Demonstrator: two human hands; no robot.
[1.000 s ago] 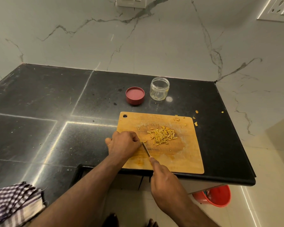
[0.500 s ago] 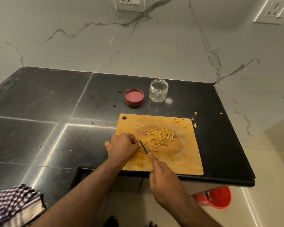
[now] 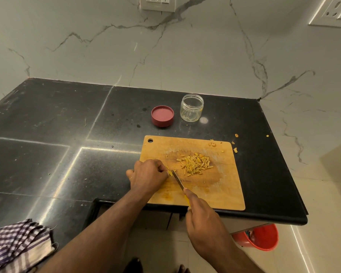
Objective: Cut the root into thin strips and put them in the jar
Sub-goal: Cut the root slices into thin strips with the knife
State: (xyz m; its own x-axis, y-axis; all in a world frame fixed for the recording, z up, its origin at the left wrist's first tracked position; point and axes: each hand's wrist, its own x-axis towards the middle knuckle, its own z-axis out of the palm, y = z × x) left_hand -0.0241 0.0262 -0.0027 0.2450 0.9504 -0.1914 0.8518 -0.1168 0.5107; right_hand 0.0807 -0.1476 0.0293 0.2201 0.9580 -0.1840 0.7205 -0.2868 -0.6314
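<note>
A wooden cutting board [image 3: 220, 196] lies at the front edge of the black counter. A heap of thin yellow root strips [image 3: 195, 164] sits on its middle. My left hand [image 3: 147, 175] pinches a small piece of root [image 3: 169, 171] against the board's left side with curled fingers. My right hand [image 3: 204, 223] grips a knife [image 3: 178, 179] by its handle, forefinger along the spine, and the blade tip stands right beside the pinched piece. The clear glass jar [image 3: 191, 107] stands open behind the board, with no strips visible inside.
The jar's red lid [image 3: 162, 116] lies upside down to the left of the jar. A few root scraps [image 3: 234, 149] are scattered off the board's far right corner. A checked cloth [image 3: 16, 245] lies at the near left. A red bucket [image 3: 258, 238] stands on the floor below the counter.
The knife blade has stayed beside my left fingertips, working at the root piece. Both hands keep their places on the board; the view has shifted slightly downward.
</note>
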